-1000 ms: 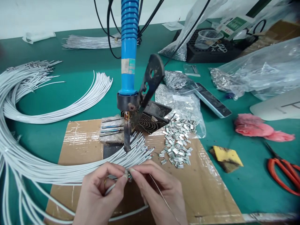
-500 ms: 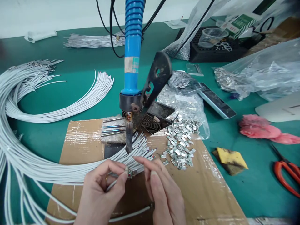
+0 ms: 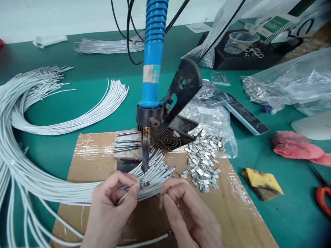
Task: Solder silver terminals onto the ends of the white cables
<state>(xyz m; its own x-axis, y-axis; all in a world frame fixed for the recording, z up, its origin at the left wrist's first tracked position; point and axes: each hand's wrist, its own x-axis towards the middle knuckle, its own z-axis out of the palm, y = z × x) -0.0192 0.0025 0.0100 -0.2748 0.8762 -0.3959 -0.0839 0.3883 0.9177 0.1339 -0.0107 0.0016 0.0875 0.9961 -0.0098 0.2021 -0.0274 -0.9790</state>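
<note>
My left hand pinches the end of a white wire that carries a small metal clip, just below the tip of the soldering iron. The blue-handled iron stands tip down in a black stand. My right hand is beside the clip, thumb and finger pinched on a thin strand of solder wire. A fan of white wire ends lies on the cardboard sheet under the iron. A heap of loose metal clips lies to the right.
Bundles of white wires curve over the green table at left. Plastic bags of clips, a phone, pink cloth, a yellow sponge and red scissors lie at right. A black tray sits at the back.
My right hand let go of the clip on the wire end, drew back, and now pinches the solder strand beside it. The view shifted a little to the left.
</note>
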